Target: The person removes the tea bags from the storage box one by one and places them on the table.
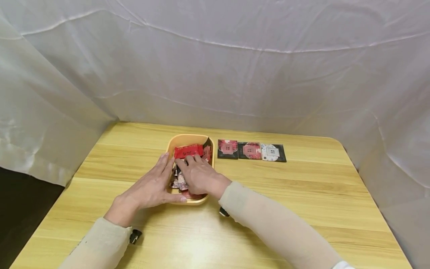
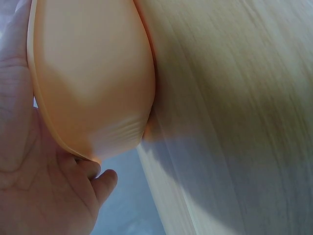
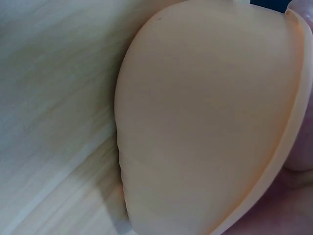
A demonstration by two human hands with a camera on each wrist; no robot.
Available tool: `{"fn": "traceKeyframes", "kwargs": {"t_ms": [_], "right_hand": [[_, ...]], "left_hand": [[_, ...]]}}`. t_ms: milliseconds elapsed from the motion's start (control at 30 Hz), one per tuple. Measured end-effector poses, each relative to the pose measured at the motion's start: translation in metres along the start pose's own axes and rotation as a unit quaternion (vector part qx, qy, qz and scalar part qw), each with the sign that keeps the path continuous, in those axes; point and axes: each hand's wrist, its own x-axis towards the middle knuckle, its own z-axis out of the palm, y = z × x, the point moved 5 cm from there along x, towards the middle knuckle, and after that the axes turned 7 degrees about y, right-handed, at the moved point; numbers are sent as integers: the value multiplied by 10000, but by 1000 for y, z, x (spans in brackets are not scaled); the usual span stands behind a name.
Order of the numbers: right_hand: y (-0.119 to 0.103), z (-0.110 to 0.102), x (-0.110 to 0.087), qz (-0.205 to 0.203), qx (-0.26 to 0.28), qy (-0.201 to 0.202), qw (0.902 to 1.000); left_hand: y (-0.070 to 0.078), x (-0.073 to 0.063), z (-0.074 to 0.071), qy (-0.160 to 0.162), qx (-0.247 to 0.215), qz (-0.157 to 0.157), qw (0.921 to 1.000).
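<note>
Right fingers (image 1: 190,161) among packets (image 1: 181,183) in orange basket (image 1: 191,139)

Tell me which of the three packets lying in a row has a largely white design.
The rightmost packet, at the end farthest from the basket: its design is largely white, while the middle packet and leftmost packet show red.

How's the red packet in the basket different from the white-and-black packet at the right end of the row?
The red packet looks mostly red, while the white-and-black packet has a pale printed side and a dark side. The red packet lies in the yellow-orange basket; the white-and-black packet lies on the table. The right hand is close to the red packet, but away from the white-and-black packet. Both have printing.
</note>
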Motion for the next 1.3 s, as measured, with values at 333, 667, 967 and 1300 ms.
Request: {"fn": "traceKeyframes", "kwargs": {"t_ms": [333,667,967,1300], "right_hand": [[2,-26,-10,-199,-25,344,9992],[30,-67,-35,-158,433,715,9964],[76,-76,-57,210,317,706,9968],[133,-66,-80,374,347,463,9976]], "left_hand": [[-1,1,0,-8,-25,-46,10000],[-2,1,-1,-56,13,-125,9999],[-5,-1,-3,-65,33,-182,9998],[-5,-2,-7,-111,180,-165,9996]]}}
